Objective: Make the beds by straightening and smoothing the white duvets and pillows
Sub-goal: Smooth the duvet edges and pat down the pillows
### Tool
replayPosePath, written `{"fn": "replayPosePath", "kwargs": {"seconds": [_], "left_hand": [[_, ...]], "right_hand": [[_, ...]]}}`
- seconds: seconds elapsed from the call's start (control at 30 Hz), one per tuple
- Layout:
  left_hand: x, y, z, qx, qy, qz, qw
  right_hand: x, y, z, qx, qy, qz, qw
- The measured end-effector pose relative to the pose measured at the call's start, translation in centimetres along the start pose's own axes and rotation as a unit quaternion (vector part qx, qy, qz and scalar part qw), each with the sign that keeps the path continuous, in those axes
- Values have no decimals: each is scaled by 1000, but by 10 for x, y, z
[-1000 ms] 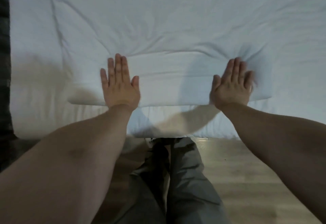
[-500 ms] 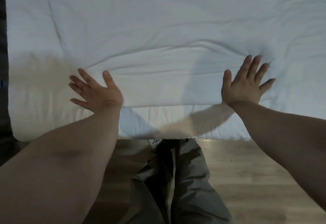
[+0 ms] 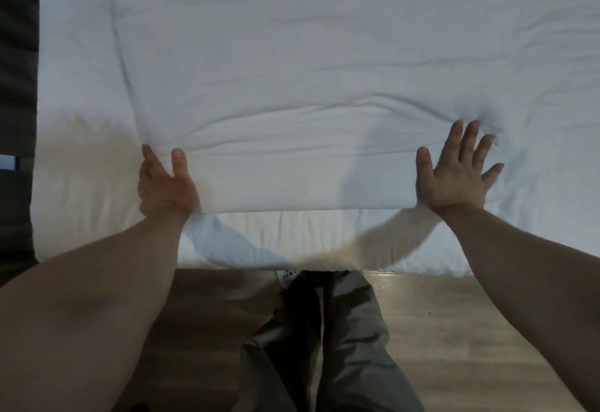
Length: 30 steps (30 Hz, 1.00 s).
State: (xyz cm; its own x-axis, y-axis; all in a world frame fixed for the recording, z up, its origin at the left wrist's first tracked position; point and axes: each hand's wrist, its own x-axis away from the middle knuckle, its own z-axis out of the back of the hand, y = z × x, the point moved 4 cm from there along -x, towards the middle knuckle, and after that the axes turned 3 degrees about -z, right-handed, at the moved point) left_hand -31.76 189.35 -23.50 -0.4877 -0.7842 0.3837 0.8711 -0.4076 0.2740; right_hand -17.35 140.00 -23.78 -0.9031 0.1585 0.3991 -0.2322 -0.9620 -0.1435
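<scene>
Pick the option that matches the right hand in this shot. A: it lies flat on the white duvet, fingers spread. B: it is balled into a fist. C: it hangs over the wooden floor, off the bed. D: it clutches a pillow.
A: the right hand lies palm down on the duvet, with its fingers straight and fanned out, just above the near edge of the fold.

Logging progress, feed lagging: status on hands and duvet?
Right hand flat, pressing duvet. Left hand at the fold left corner, two digits showing, grip unclear. Creases across mid-duvet. Nothing blocking.
</scene>
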Motion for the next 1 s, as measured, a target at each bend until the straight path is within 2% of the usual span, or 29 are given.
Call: {"fn": "replayPosePath", "kwargs": {"seconds": [0.03, 0.1, 0.13, 0.17, 0.2, 0.27, 0.33, 0.4, 0.53, 0.7, 0.87, 0.93, 1.0], "left_hand": [[-2, 1, 3, 0, 8, 23, 1000], [8, 19, 14, -30, 99, 61, 993], [19, 42, 19, -51, 158, 24, 986], [32, 73, 19, -73, 189, -56, 978], [48, 107, 13, -98, 186, -159, 965], [78, 173, -10, -153, 141, -356, 911], [87, 218, -35, -193, 96, -436, 874], [61, 233, -47, -212, 80, -441, 868], [1, 229, -49, -219, 103, -433, 868], [-40, 229, -45, -201, 113, -347, 909], [-65, 239, -38, -168, 123, -233, 950], [-65, 254, -34, -164, 123, -206, 957], [-66, 277, -30, -158, 123, -221, 955]], "right_hand": [[2, -2, 4, 0, 4, -9, 1000], [13, -15, 16, -9, 24, -16, 1000], [18, -30, 22, -14, 48, 14, 999], [23, -55, 29, -12, 72, 74, 995], [27, -87, 32, -5, 88, 155, 984], [28, -154, 33, 26, 107, 304, 946], [8, -202, 34, 52, 116, 344, 930], [-24, -217, 35, 70, 119, 311, 940], [-87, -197, 36, 107, 114, 266, 951], [-137, -159, 49, 92, 81, 153, 981], [-159, -152, 53, 54, 79, 80, 992], [-150, -169, 58, 26, 109, 96, 989], [-141, -208, 63, 1, 132, 189, 973]]}}
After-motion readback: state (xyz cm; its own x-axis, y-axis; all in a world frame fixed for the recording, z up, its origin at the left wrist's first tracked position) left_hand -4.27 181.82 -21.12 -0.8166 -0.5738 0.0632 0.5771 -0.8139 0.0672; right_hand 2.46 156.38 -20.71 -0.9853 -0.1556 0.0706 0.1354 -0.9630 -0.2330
